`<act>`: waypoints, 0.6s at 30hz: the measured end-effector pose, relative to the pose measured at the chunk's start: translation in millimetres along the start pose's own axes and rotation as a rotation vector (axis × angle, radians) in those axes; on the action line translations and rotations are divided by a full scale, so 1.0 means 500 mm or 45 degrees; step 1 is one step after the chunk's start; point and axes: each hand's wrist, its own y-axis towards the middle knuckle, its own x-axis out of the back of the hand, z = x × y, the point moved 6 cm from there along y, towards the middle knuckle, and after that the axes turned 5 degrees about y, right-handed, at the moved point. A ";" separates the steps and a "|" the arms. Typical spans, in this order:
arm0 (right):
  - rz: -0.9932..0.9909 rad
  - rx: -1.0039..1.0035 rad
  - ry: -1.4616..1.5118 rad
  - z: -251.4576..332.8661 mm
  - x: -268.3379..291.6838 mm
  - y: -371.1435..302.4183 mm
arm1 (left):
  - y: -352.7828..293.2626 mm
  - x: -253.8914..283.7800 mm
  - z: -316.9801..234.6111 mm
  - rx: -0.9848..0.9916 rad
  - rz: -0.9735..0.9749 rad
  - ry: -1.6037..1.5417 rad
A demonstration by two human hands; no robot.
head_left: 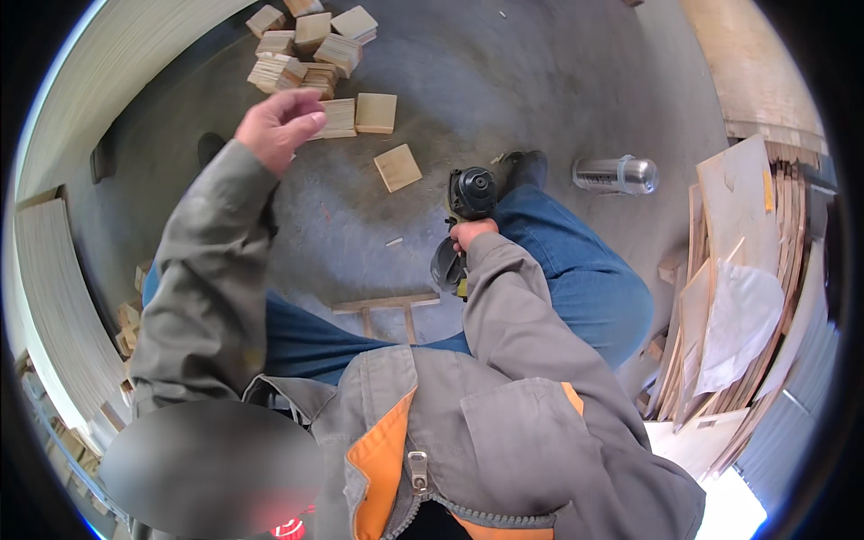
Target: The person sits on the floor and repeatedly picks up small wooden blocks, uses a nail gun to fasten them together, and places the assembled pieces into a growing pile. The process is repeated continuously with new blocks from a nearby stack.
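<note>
Clearly, the left hand (277, 132) is the one nearer the main group of blocks, and that closeness looks like the relation that counts. It reaches ahead to the person's left, fingers loosely bent and thumb held apart; nothing shows in its grasp, though the palm is mostly hidden. Just to the right of its fingertips lies the nearest block (338, 119), which the thumb tip overlaps in this view; whether they touch, I cannot tell. Right beside that sits a second block (375, 112), its broad face up and nearly square, so it offers no clear long axis. The pile (313, 32) lies just beyond the hand, its pieces turned in various directions, some showing layered edges.

Meanwhile, the right hand (473, 233) is closed around the tool (472, 193), well apart from the pile. The tool's long axis runs roughly fore and aft, with the round black head away from the person and the yellow-green end toward them. Between the two hands, a lone block (398, 168) lies flat on the floor (360, 216), skewed to its neighbours and nearer the tool's head than the left fingertips. Closer to the body, the bar of a wooden frame (387, 304) runs crosswise between the legs, apart from both hands.
</note>
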 end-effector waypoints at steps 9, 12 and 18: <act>-0.220 -0.129 0.318 0.040 0.030 -0.092 | -0.213 0.192 0.074 0.255 -0.050 0.787; -0.208 -0.027 0.428 0.064 0.031 -0.117 | -0.208 0.160 0.042 0.122 -0.078 0.634; -0.101 0.242 0.374 0.123 0.018 -0.142 | -0.201 0.111 -0.002 0.148 0.111 0.959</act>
